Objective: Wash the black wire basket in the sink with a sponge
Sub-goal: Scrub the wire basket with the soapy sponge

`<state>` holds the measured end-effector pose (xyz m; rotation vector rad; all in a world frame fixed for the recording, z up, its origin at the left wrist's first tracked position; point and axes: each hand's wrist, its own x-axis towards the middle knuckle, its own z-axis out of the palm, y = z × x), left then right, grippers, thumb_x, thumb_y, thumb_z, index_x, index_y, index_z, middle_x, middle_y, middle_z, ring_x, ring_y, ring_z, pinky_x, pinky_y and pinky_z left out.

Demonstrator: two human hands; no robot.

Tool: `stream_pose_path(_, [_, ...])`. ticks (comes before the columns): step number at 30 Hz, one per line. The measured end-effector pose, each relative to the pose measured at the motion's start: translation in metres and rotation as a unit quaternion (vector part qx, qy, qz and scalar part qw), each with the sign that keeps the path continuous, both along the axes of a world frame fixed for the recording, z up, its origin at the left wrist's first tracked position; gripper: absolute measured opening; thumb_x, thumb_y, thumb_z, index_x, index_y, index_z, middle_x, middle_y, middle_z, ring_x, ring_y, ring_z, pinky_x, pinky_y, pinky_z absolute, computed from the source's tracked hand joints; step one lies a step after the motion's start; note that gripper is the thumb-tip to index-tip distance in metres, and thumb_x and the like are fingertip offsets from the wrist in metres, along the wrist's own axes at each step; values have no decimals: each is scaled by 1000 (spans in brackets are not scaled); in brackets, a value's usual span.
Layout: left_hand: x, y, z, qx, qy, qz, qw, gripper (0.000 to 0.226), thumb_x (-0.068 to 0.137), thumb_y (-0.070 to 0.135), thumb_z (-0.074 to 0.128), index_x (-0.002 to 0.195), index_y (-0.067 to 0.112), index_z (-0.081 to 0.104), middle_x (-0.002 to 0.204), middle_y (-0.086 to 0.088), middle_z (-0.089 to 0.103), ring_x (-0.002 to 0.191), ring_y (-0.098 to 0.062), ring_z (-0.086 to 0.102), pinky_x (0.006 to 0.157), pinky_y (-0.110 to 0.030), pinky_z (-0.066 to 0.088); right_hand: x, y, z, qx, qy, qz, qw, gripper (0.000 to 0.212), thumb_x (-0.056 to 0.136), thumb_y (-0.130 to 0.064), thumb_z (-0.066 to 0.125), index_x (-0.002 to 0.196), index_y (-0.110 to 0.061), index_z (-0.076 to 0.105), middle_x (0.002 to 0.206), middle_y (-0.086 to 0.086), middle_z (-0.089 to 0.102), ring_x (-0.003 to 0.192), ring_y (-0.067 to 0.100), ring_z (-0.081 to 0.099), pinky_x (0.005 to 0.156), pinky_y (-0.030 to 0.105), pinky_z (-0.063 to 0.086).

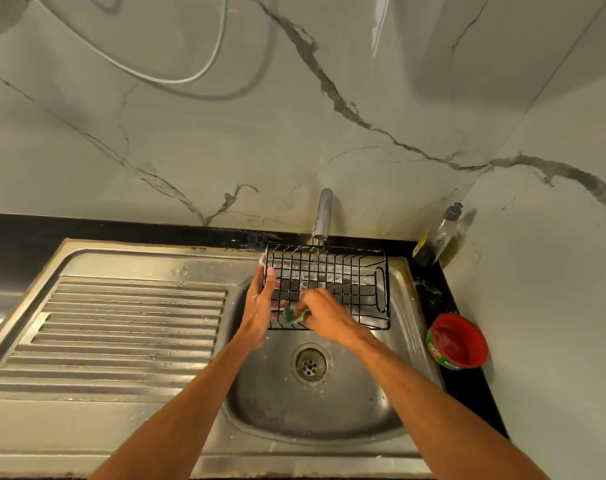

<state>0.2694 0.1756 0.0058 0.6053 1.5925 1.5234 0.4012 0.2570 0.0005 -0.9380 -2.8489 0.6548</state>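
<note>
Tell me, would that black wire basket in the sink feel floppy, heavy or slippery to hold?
Probably stiff: the black wire basket looks square and unbent though the left hand holds just one end. Likely light, being mostly open grid. Possibly slippery, since white suds cling to its wires.

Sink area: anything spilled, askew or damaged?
Nothing damaged. Basket is tilted, but the left hand holds it while the right hand holds the sponge to it. Only mess: white splashes on the black counter right of the sink, behind the open red tub.

Counter (466, 382) by sink (329, 414): bottle (440, 237), red tub (459, 341)
</note>
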Motion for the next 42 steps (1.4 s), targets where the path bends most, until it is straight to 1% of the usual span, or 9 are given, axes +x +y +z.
stream_pose_path(5, [-31,5,10,-42,73,-48,995,71,94,61,43,158,38,25,152,-13,46,120,-36,61,69,-32,58,22,42,23,124,3,-74,990,31,85,3,66,116,-5,68,125,12,60,110,20,59,91,31,54])
stream_pose_path(11, [-64,16,33,-41,125,-46,990,70,89,70,50,154,47,33,102,14,53,82,-7,53,78,-54,59,31,28,-1,125,-187,83,971,17,94,-4,55,105,-1,67,107,16,63,102,28,63,88,38,54])
stream_pose_path(17, [-75,11,44,-56,157,-30,986,61,98,59,46,155,47,29,146,-5,49,105,-24,63,59,-24,54,17,47,13,147,-124,-2,981,21,92,-9,59,111,-5,67,119,15,62,113,26,55,95,40,50])
stream_pose_path(22, [-82,6,42,-52,141,-36,988,71,88,66,49,154,44,33,154,-12,45,122,-28,56,77,-39,60,31,27,5,95,-126,95,983,23,95,-7,49,113,-13,63,119,11,55,112,31,53,94,39,45])
stream_pose_path(25, [-84,0,35,-58,98,-6,993,62,98,54,50,155,35,36,150,-13,46,130,-34,52,80,-41,58,37,34,14,51,25,-86,995,23,89,-6,65,106,-20,72,111,-2,65,93,13,62,78,26,54])
stream_pose_path(29, [-96,-8,19,-94,31,12,995,65,95,61,49,151,28,43,141,-18,52,115,-32,59,80,-49,60,53,39,19,49,224,-262,937,28,87,6,63,100,-16,75,101,0,72,81,7,61,72,24,53])
stream_pose_path(32, [-97,-11,15,-144,-53,19,988,59,98,64,44,146,29,46,124,-18,57,105,-37,62,58,-36,54,56,20,15,-2,215,-206,954,28,87,2,66,99,-21,76,104,-6,73,74,-6,59,66,12,47])
stream_pose_path(37, [-96,-12,8,-230,-152,3,961,64,93,75,41,125,20,50,104,-17,62,85,-33,61,70,-42,52,39,-4,11,-28,197,-149,969,30,93,0,60,102,-24,76,102,-14,70,75,-9,58,64,10,37])
stream_pose_path(42, [-104,-11,0,-298,-242,-41,922,80,87,80,45,112,4,59,107,-22,67,85,-35,61,78,-46,52,29,2,21,-42,103,-40,993,21,99,-23,54,119,-24,63,113,-12,56,104,2,53,97,33,39])
